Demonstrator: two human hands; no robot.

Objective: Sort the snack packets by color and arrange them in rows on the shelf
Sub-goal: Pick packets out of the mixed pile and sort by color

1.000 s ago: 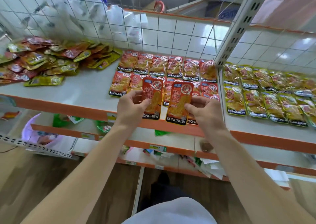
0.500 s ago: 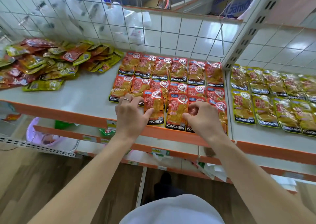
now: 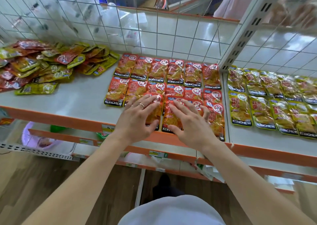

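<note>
Left fingers: the fingers (image 3: 145,103) of the left hand (image 3: 135,120) lie straight and spread, pressing flat on a red packet and curled round nothing; a ring (image 3: 142,105) sits on one.
Right fingers: the fingers (image 3: 181,107) of the right hand (image 3: 192,123) are also spread flat, pressing the neighbouring packet and gripping nothing.
Left packet: the left red packet (image 3: 155,113) lies flat in the near row, its bottom edge at the shelf's front lip.
Right packet: the right red packet (image 3: 170,121) lies just beside it, to the right.
Just changed: a second ago each hand pinched its packet in the air above the shelf edge; both packets are now down, and the pinch has given way to flat hands.
Red block: the red block (image 3: 175,73) has two full rows behind and a partly filled near row.
Yellow-green rows: the yellow-green rows (image 3: 274,104) are laid out right of the upright post (image 3: 243,36).
Mixed pile: the mixed pile (image 3: 42,65) sits far left on the shelf (image 3: 82,101), with both colours jumbled.
Meaning: two more reds look placed. The near row seems to have room at its left end, and the pile suggests much sorting remains.
</note>
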